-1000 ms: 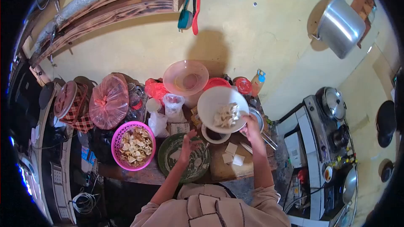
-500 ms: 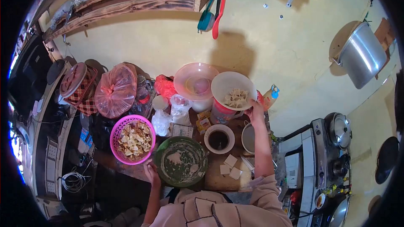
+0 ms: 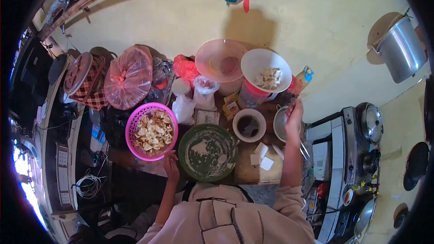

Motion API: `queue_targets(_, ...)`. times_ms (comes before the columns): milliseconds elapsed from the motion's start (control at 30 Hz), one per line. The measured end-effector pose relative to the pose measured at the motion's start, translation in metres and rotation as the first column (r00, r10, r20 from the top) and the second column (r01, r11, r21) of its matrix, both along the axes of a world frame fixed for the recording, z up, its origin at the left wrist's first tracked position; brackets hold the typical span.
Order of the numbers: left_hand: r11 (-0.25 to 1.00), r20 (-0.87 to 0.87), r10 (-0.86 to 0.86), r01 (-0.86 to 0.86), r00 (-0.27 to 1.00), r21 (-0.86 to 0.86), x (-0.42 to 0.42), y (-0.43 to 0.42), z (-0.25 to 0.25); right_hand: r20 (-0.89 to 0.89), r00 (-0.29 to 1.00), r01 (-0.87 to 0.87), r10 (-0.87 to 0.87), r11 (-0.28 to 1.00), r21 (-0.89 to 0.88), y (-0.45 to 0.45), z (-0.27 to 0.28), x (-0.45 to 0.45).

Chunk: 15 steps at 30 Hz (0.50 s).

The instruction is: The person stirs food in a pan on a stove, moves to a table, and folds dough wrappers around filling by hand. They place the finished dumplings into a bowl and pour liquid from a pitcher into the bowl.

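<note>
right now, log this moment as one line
left hand: at rim of pink basket; right hand: apart from white bowl; white bowl: folded pieces inside

Pink basket [image 3: 131, 125], heaped, white bowl [image 3: 266, 59], part-filled

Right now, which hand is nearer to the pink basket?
Left. The left hand is right at the near-right rim of the pink basket; the right hand is well to the basket's right, beyond the green basin.
</note>
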<state>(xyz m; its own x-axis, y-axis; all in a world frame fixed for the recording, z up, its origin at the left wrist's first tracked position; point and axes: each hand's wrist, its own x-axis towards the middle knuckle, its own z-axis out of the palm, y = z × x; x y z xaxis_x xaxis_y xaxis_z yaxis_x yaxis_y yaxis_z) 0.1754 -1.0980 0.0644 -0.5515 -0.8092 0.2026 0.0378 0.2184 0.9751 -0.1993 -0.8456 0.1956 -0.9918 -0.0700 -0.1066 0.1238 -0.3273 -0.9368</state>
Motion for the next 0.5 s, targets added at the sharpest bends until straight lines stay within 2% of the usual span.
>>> queue_targets(33, 0.999, 0.053, -0.023, 0.025, 0.998, -0.045, 0.003, -0.003, 0.001, -0.101, 0.995, 0.030, -0.007, 0.972, 0.234, -0.005, -0.019, 0.021)
queue_targets(67, 0.995, 0.103, -0.044, 0.053, 0.994, -0.090, 0.004, -0.005, 0.002, -0.202, 0.979, 0.081, 0.013, 0.889, 0.450, -0.008, -0.039, 0.043)
queue_targets(100, 0.991, 0.132, -0.057, 0.072, 0.990, -0.111, 0.005, -0.007, 0.002, -0.278, 0.924, -0.104, 0.261, 0.875, 0.473, 0.002, -0.093, 0.048)
queue_targets(133, 0.987, 0.159, -0.073, 0.095, 0.985, -0.132, 0.006, -0.009, 0.002, -0.098, 0.930, -0.198, 0.354, 0.708, 0.678, -0.004, -0.067, 0.088)
queue_targets(200, 0.977, 0.190, -0.113, 0.144, 0.975, -0.156, 0.008, -0.013, 0.001, -0.197, 0.890, -0.023, 0.412, 0.471, 0.882, 0.001, -0.071, 0.128)
queue_targets(300, 0.968, 0.183, -0.181, 0.208, 0.966, -0.141, 0.011, -0.012, 0.000, -0.094, 0.970, 0.019, 0.223, 0.315, 0.949, 0.039, -0.115, 0.154)
queue_targets(433, 0.954, 0.144, -0.274, 0.287, 0.951, -0.082, 0.018, -0.011, -0.004, -0.080, 0.948, 0.050, 0.307, 0.104, 0.993, 0.058, -0.142, 0.184)
queue_targets(467, 0.949, 0.137, -0.295, 0.306, 0.946, -0.072, 0.019, -0.013, -0.004, -0.030, 0.963, 0.018, 0.269, 0.047, 0.999, 0.059, -0.147, 0.188)
queue_targets(500, 0.946, 0.142, -0.305, 0.317, 0.942, -0.073, 0.021, -0.015, -0.005, -0.054, 0.976, 0.050, 0.210, 0.023, 0.998, 0.057, -0.148, 0.189)
